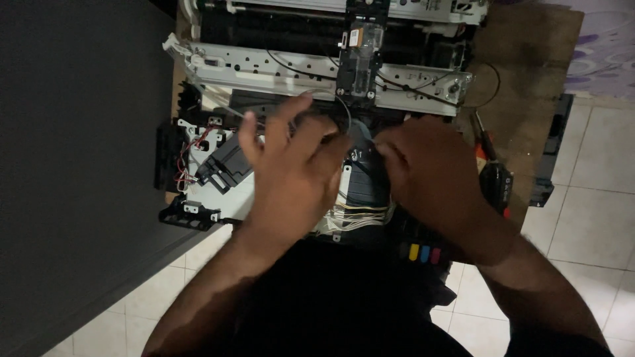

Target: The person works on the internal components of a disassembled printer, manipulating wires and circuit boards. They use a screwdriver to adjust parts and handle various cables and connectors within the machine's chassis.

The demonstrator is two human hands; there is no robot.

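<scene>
A stripped-down printer (264,73) with its covers off lies on a small brown table (529,79). My left hand (291,172) hovers over its middle with fingers spread, fingertips close to thin tubes and a black wire loop. My right hand (430,175) pinches something small beside a dark rounded part (365,173) at the printer's centre; what it grips is hidden. A bundle of white tubes (354,218) runs under both hands. Coloured ink tank caps (423,252) show below my right wrist.
A screwdriver with a black and red handle (493,173) lies on the table to the right of my right hand. A dark wall or cabinet (73,165) fills the left side. Pale floor tiles (589,218) surround the table. A black part (549,152) hangs at the table's right edge.
</scene>
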